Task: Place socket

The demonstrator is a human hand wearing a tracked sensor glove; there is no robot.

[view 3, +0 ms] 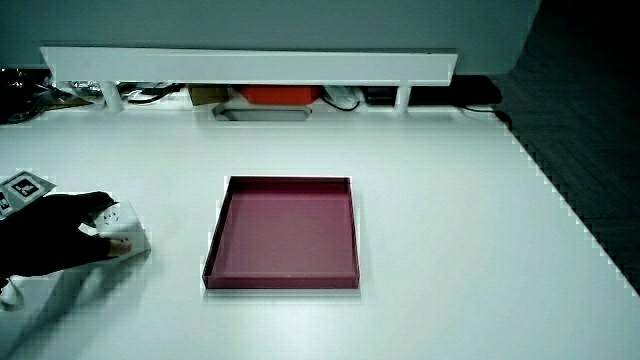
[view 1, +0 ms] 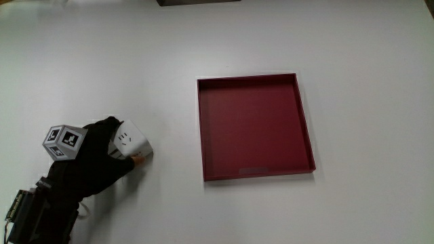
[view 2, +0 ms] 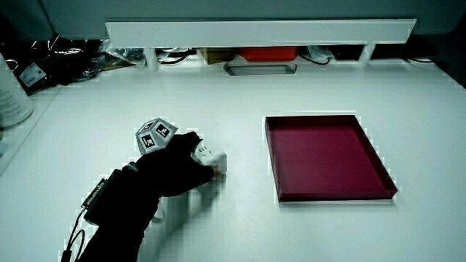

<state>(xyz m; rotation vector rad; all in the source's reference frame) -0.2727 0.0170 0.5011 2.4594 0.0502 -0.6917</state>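
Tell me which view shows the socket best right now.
The main view: it looks straight down on the white socket, showing its holed face clear of the hand gripping it on the table. Both side views show it lower, partly hidden by the glove.

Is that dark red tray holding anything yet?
Empty. The tray shows only its bare red floor in all views. The white socket sits on the table beside it, gripped by the hand.
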